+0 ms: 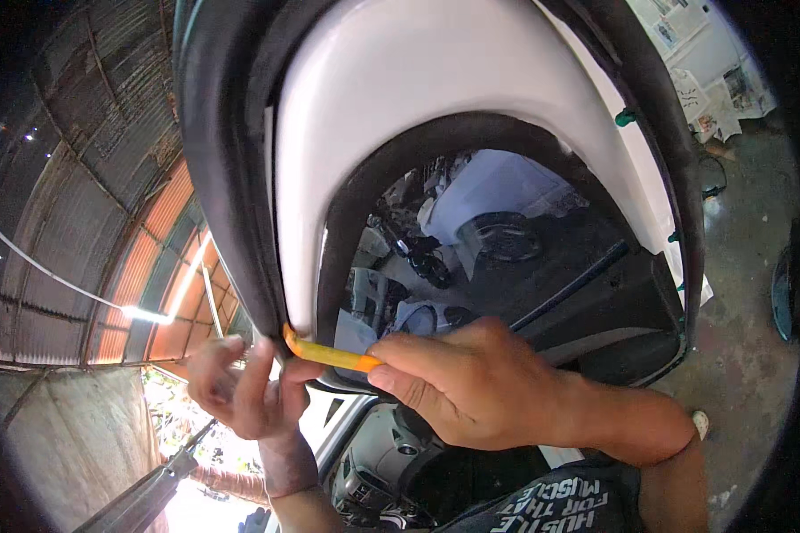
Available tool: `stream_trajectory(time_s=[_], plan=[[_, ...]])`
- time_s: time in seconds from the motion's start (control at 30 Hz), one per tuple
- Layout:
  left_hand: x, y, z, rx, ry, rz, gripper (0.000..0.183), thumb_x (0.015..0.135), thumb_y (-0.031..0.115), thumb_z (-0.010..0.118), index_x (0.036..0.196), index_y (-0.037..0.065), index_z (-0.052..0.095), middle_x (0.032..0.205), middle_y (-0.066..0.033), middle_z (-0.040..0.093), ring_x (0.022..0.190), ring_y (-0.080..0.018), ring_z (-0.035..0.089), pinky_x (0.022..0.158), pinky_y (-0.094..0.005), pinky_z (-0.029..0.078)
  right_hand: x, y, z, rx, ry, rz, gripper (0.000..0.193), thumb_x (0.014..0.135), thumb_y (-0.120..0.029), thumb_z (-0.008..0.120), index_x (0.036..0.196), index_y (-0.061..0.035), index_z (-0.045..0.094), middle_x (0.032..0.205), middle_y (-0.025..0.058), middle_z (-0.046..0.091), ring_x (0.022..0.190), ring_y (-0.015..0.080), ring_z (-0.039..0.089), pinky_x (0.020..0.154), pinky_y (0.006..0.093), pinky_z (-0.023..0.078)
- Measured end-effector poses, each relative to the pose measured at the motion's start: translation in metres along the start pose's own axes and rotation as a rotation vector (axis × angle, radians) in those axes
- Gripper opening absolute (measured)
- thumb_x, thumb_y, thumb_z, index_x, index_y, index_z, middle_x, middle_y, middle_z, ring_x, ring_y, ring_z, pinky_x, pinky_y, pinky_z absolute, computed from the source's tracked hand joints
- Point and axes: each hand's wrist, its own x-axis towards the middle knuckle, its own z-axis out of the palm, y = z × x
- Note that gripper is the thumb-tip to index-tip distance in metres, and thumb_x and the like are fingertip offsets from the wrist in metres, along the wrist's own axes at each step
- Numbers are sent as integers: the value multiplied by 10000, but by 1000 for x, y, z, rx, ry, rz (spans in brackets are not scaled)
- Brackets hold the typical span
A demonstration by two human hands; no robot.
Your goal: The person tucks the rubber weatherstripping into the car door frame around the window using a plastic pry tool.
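Note:
In front of me stands a large vehicle door or hatch with a white panel (418, 53) around a dark-framed window (498, 258). A thick black rubber seal (231, 178) runs along its left side. My right hand (480, 386) is closed around the end of a yellow plastic pry tool (333, 355). The tool's hooked tip meets the lower left corner, where the white panel and the seal come together. My left hand (249, 386) is at the same corner, thumb just under the tool and index finger across the seal's edge, appearing to pinch it. Its other fingers are loosely curled.
Green clips (627, 116) sit along the panel's right edge. Below the window is a grey and black vehicle part (387, 453). A grey metal strut or pole (142, 497) rises at lower left. Papers (707, 102) lie at upper right, beside concrete floor. A lit tube (147, 314) hangs under corrugated roofing.

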Motion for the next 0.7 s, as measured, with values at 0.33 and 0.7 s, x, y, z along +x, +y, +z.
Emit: stream_trajectory(time_s=[0.33, 0.7], plan=[[0, 3, -5, -74, -127, -170, 214, 781, 101, 806, 953, 44, 693, 900, -138, 646, 839, -268, 633, 686, -340, 508, 6, 0, -12, 69, -82, -1, 224, 977, -256, 545, 902, -44, 544, 586, 179, 590, 570, 401, 623, 502, 516, 464], [3, -12, 5, -729, -50, -621, 188, 757, 29, 812, 869, 16, 662, 979, -120, 605, 886, -163, 576, 801, -266, 476, -18, 18, 6, 38, -159, -13, 167, 955, -190, 525, 945, -28, 482, 642, 189, 614, 584, 419, 628, 518, 533, 485]])
